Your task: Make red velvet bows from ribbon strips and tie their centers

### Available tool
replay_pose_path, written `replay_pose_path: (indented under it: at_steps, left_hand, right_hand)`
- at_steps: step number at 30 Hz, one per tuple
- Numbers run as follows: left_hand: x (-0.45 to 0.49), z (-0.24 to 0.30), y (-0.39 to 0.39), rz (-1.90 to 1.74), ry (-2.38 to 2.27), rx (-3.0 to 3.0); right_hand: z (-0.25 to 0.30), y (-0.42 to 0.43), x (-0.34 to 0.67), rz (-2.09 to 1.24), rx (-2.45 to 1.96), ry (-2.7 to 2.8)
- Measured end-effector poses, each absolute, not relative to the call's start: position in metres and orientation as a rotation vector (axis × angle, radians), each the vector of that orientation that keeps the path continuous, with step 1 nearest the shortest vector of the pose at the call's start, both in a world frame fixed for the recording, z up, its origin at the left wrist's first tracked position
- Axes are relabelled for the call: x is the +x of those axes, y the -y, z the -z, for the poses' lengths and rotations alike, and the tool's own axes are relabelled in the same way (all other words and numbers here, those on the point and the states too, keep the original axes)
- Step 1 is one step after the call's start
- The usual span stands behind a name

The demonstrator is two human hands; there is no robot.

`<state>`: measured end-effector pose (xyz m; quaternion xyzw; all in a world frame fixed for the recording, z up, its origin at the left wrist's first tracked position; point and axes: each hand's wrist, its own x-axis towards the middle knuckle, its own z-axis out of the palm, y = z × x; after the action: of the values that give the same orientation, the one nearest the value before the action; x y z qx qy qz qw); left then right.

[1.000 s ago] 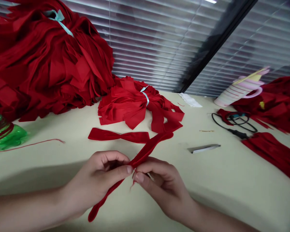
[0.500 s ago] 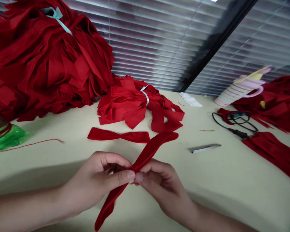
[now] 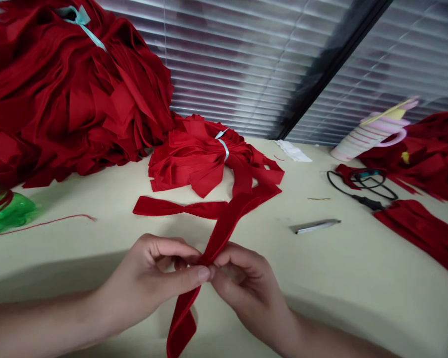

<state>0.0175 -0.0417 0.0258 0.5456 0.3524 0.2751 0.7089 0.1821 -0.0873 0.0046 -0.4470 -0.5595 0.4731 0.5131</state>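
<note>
Both my hands pinch the middle of a long red velvet strip (image 3: 224, 228) just above the cream table (image 3: 332, 278). My left hand (image 3: 157, 281) grips it with thumb and forefinger closed. My right hand (image 3: 242, 283) pinches the same spot from the right, thumb tip against my left thumb. One end of the strip rises away toward a tied bundle of red pieces (image 3: 209, 159); the other end hangs down toward me. A finished red bow-shaped piece (image 3: 179, 207) lies flat on the table just beyond my hands.
A big heap of red fabric (image 3: 70, 89) fills the back left. A green plastic thing (image 3: 3, 211) and a red thread (image 3: 48, 222) lie at the left. A metal clip (image 3: 315, 226), black cable (image 3: 358, 191), pink striped cup (image 3: 373, 134) and more red pieces (image 3: 421, 233) are at the right.
The strip has swung more upright: its far end moved up toward the bundle and its near end moved right, hanging under my hands. My thumbs have closed tighter together on its middle.
</note>
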Motion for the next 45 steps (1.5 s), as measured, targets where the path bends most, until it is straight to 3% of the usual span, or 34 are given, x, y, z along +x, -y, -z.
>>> replay_pose_path:
  at_steps: [24, 45]
  left_hand:
    - [0.018, -0.033, 0.037, -0.398, -0.979, 1.182]
    - [0.023, -0.036, 0.048, -0.529, -1.006, 1.325]
  right_hand:
    - [-0.012, 0.086, 0.178, -0.985, -1.062, 1.31]
    - [-0.012, 0.087, 0.179, -1.029, -1.111, 1.226]
